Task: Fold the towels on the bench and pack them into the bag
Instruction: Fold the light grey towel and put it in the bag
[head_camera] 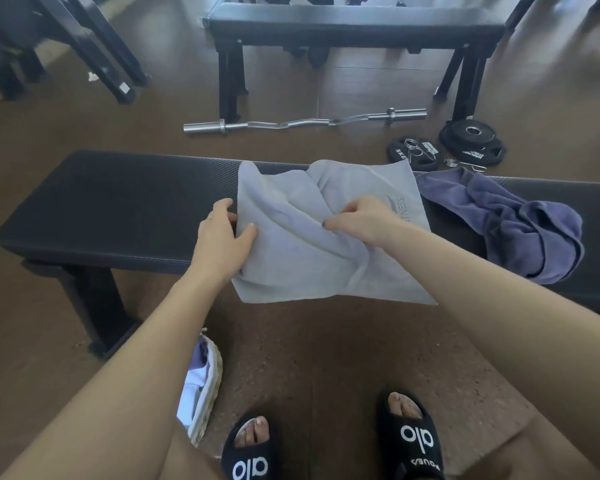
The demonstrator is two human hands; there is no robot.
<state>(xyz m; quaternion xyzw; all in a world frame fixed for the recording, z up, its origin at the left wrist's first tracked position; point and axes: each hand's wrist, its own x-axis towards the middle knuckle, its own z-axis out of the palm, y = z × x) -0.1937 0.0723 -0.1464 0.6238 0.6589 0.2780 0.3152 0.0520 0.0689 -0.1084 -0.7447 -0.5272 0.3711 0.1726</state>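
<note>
Below left arm, bag (205,393) half hidden

The right hand (364,220) covers the first letters of the grey towel's (291,258) print, so only an ending shows. The counter (118,209) runs off the right edge, partly under the purple towel (520,230). The left forearm hides most of the bag (210,386). The left hand's (222,237) fingers (230,216) tuck behind the grey towel's edge.

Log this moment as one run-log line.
stage: folding | left hand: grips grey towel edge | right hand: pinches its middle | purple towel: unfolded on bench | bag: on floor
</note>
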